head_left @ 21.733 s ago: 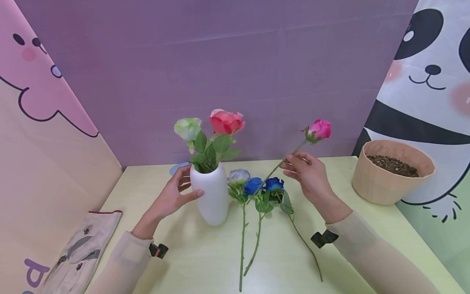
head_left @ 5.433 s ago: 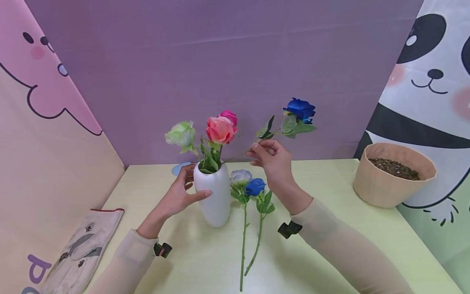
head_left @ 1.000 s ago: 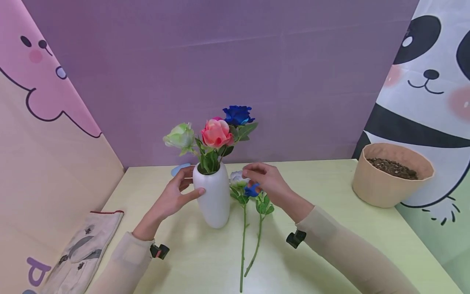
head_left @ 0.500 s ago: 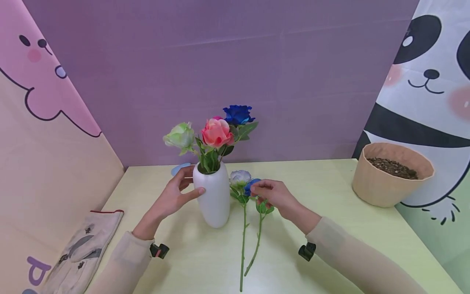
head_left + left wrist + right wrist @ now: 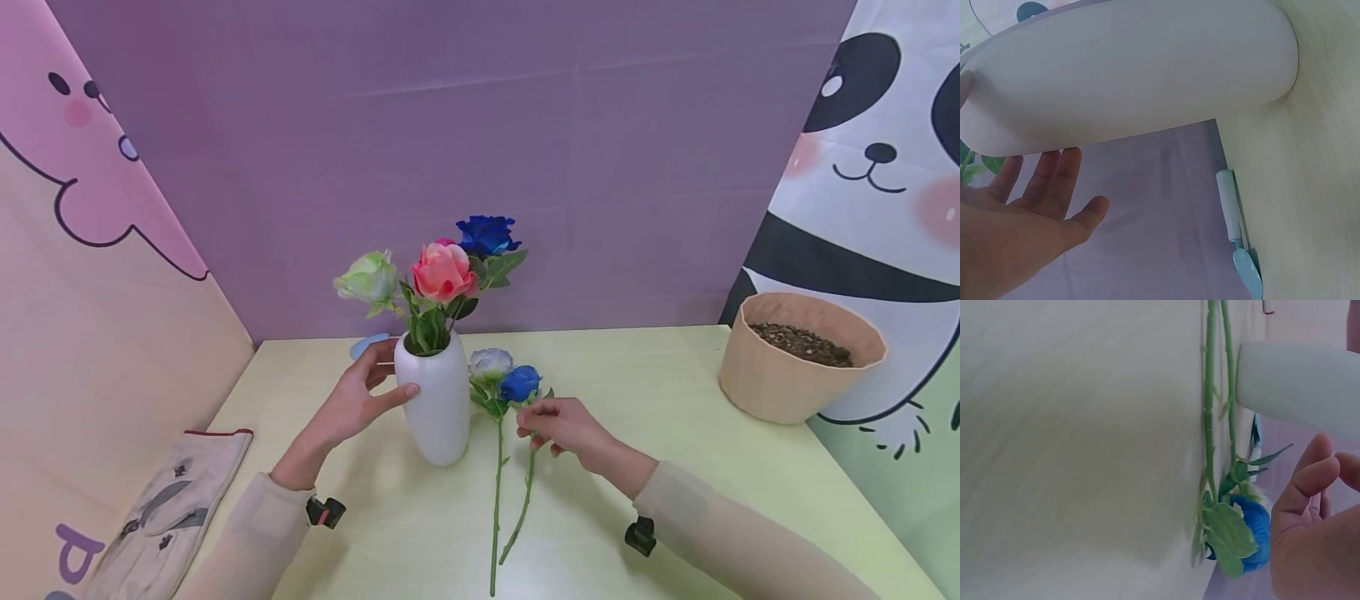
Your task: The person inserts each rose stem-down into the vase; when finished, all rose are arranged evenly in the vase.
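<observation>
1. Locate the white vase upright on the pale table, set in from the back edge.
2. Find the left hand at the upper left wall of the vase, holding it with thumb on the front and fingers round the far side. Note the spread between those fingers in the left wrist view.
3. Find the right hand low over the leafy upper stem of the lying blue rose, with fingers bent and only a narrow gap at the tips. Cannot tell about contact with, or grip on, the stem.
4. Note the white-lilac rose lying just left of the lying blue rose. Trace both stems toward the near edge of the table, drawing closer together at the lower ends.
5. Read above the vase mouth, from left to right: pale green rose, leaning out past the rim; coral rose, with magenta petals behind; standing blue rose.
6. Allow for a narrow gap between vase wall and white-lilac bloom. Compare with the wide stretch of table between right hand and tan pot.
7. Locate the pot, containing dark soil, near the right table edge.
8. Note the folded cloth along the left edge, and the light blue trowel by the back edge, beyond the left hand.
</observation>
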Demonstrator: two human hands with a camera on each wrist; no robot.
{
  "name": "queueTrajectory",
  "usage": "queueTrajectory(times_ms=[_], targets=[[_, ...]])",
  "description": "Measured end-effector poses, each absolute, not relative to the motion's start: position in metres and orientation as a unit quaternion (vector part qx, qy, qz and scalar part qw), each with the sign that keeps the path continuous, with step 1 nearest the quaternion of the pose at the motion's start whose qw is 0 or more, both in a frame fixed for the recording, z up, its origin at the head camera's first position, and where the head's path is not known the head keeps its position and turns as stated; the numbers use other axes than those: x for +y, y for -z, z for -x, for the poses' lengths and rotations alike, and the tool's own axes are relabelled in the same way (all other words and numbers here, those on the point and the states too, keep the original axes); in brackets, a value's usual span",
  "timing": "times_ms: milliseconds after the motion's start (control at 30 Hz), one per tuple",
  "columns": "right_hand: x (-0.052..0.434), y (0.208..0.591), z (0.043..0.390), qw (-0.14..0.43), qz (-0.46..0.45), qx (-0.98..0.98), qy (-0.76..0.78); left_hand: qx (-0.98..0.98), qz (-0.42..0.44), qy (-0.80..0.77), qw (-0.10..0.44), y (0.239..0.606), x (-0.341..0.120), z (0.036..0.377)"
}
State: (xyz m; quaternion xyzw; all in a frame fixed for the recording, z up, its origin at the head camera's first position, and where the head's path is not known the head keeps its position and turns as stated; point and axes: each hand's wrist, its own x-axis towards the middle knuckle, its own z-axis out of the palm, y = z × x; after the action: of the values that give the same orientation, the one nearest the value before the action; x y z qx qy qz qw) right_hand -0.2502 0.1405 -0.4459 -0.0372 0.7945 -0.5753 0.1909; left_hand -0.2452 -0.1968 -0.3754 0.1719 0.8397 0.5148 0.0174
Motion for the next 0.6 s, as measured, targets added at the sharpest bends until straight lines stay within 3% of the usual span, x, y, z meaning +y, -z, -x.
queueTrajectory(times_ms=[600], targets=[[0.148,0.469,0.237,0.226,0.063,0.816,0.529,0.847,-0.172,-0.503,0.015,0.375,-0.197,0.244]])
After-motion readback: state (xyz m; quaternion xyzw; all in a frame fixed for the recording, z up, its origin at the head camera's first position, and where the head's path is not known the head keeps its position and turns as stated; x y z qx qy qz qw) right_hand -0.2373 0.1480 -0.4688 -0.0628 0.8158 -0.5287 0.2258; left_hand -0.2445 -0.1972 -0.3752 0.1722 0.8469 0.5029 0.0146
